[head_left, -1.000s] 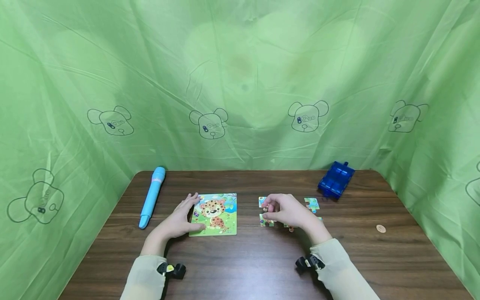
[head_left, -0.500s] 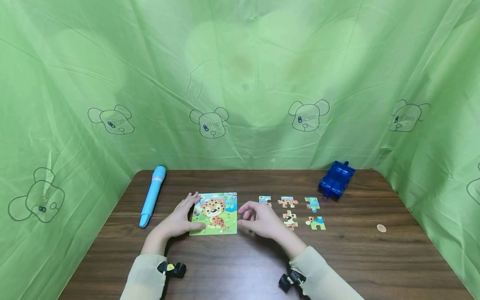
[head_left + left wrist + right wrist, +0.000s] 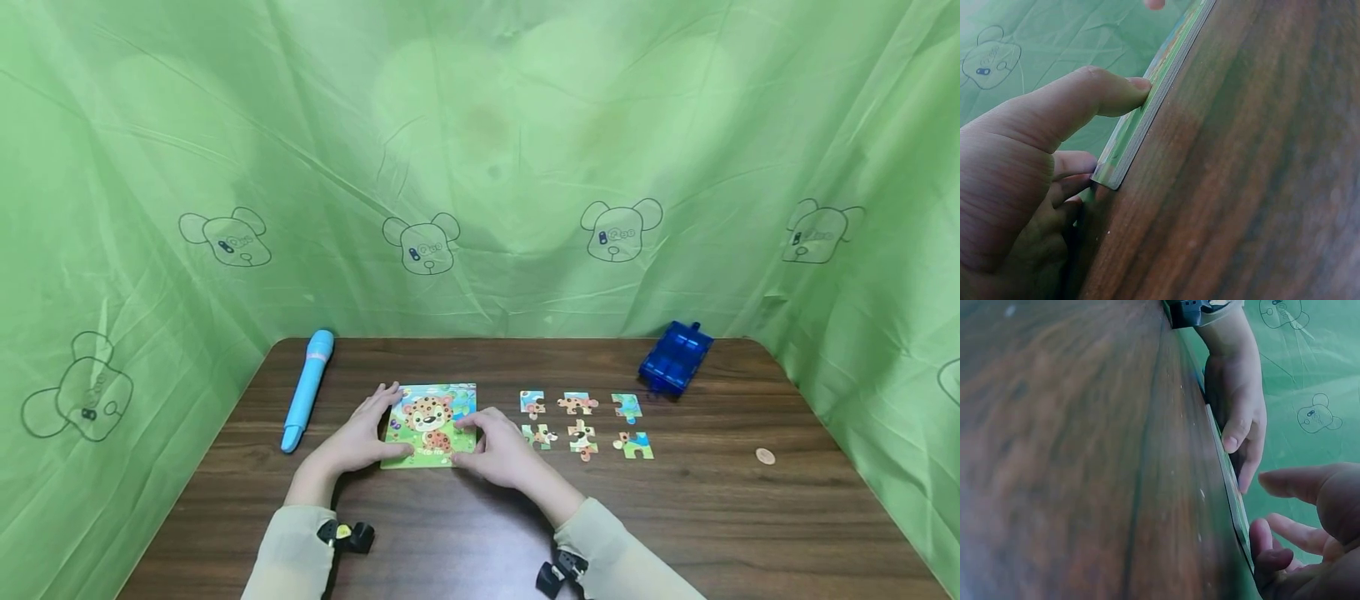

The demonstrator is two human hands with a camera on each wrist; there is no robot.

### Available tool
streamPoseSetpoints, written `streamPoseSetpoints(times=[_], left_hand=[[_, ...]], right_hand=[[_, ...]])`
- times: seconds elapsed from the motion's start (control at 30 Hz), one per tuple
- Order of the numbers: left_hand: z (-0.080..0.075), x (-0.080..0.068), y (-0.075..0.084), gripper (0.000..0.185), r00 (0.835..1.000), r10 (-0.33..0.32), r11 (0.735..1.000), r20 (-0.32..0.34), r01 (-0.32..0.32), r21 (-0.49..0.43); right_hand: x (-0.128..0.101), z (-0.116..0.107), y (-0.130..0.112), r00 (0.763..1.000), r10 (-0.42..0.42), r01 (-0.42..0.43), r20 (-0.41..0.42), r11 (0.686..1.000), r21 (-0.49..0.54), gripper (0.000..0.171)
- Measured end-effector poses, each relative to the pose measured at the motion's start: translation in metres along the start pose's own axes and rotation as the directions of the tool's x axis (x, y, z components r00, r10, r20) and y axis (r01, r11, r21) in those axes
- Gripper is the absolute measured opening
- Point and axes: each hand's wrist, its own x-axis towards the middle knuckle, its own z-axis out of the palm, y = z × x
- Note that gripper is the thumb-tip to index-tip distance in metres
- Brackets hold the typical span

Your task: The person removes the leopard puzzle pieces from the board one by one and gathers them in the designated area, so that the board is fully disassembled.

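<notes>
**Both hands at the leopard puzzle board**

Broadly, a green cloth printed with bear faces [image 3: 480,167] hung behind and beside a dark wooden tabletop [image 3: 675,517]. On it, left of centre, lay the puzzle board [image 3: 435,412], a flat card with a cartoon leopard on green. The left hand [image 3: 358,440] rested along the board's left edge, its fingers [image 3: 384,397] fairly straight and lying along that side, while the thumb tip pressed on the near left corner; the left wrist view showed the thumb [image 3: 1094,94] set against the thin edge. The right hand [image 3: 501,448] lay at the board's near right corner, fingers loosely bent and touching the card without closing round it.

Further left lay a light blue pen-shaped toy [image 3: 306,390], and toward the far right corner a blue plastic box [image 3: 675,358]. Six loose puzzle pieces [image 3: 581,423] sat in two rows just right of the board, and a small coin-like disc [image 3: 764,456] lay well apart to the right.

The board looked light, thin and stiff, probably smooth enough to slide on the wood. Its edges and corners seemed the sensible places to take hold, since it lay flush on the tabletop.
</notes>
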Motion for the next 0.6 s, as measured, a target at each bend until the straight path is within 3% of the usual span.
streamPoseSetpoints(times=[0.27,0.6], left_hand=[[-0.001,0.0,0.001,0.108,1.0,0.001,1.0,0.004,-0.001,-0.008],[-0.001,0.0,0.002,0.108,1.0,0.003,1.0,0.003,-0.003,-0.002]], right_hand=[[0.003,0.002,0.003,1.0,-0.014,0.014,0.01,1.0,-0.023,0.061],[0.011,0.007,-0.001,0.996,0.078,-0.071,0.047,0.99,-0.125,0.07]])
